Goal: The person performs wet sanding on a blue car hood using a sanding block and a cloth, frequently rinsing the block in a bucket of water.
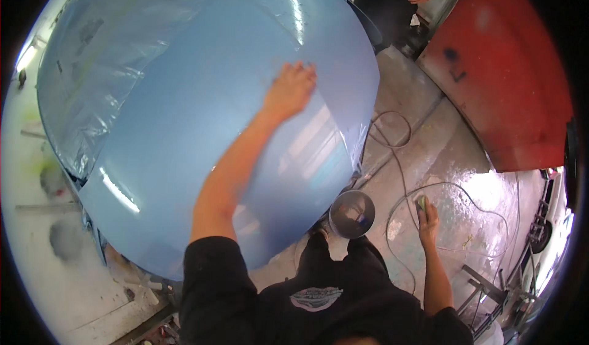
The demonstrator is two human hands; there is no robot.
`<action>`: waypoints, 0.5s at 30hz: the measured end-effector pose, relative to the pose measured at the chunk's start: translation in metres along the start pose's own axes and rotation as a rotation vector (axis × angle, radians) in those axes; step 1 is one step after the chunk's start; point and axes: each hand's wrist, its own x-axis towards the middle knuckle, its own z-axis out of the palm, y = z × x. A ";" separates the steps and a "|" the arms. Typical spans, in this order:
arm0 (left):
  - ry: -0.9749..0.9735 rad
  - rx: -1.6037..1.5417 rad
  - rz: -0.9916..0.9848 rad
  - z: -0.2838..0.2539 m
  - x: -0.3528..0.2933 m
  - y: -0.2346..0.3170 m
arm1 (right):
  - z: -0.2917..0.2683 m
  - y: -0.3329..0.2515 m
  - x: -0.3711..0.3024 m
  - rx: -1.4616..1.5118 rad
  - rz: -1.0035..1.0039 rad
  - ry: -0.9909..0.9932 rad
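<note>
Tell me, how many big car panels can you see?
2: a blue panel under the left hand, and a red panel leaning at the upper right. Others may be hidden.

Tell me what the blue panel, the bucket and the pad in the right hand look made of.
Blue panel: likely painted sheet metal, glossy with light streaks. Bucket: grey, dull sheen, metal or plastic. Pad in the right hand: greenish, probably foam or abrasive sponge.
</note>
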 end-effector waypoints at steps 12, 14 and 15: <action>-0.157 -0.236 -0.096 -0.029 -0.116 0.212 | -0.023 0.105 -0.033 -0.018 -0.089 -0.058; 0.000 -0.151 -0.168 -0.056 -0.124 0.189 | -0.030 0.190 -0.079 -0.168 0.073 -0.046; 0.086 -0.258 -0.255 -0.078 -0.120 0.176 | -0.036 0.224 -0.106 -0.165 0.149 0.000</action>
